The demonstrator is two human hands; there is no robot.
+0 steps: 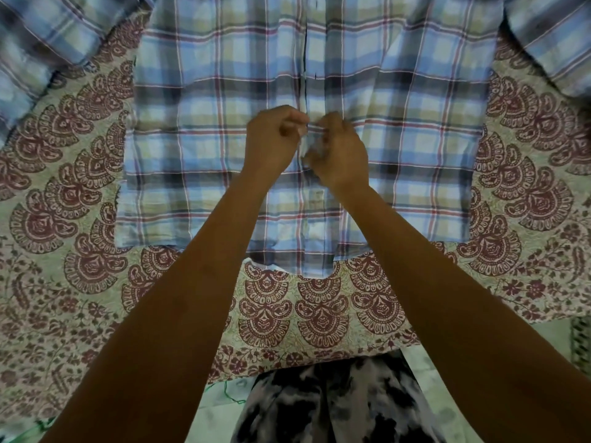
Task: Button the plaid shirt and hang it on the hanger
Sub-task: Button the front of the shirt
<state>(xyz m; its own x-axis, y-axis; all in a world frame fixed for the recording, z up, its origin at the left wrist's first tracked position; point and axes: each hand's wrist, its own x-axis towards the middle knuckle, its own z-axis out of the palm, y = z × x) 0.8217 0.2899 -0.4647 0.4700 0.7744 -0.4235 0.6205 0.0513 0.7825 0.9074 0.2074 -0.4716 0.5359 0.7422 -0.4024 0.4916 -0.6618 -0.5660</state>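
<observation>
The blue, green and red plaid shirt (204, 129) lies flat, front up, on a patterned bedspread, its hem towards me and its sleeves spread out to both upper corners. Its front placket (308, 59) runs straight up the middle and looks closed above my hands. My left hand (271, 142) pinches the placket edge from the left with curled fingers. My right hand (339, 155) grips the facing edge from the right, the two hands almost touching over the placket. The button between them is hidden by my fingers. No hanger is in view.
The bedspread (80, 219), cream with maroon paisley, covers the whole surface; its near edge (287, 362) is just in front of me. My black-and-white patterned clothing (329, 407) shows below, with pale floor at the lower right.
</observation>
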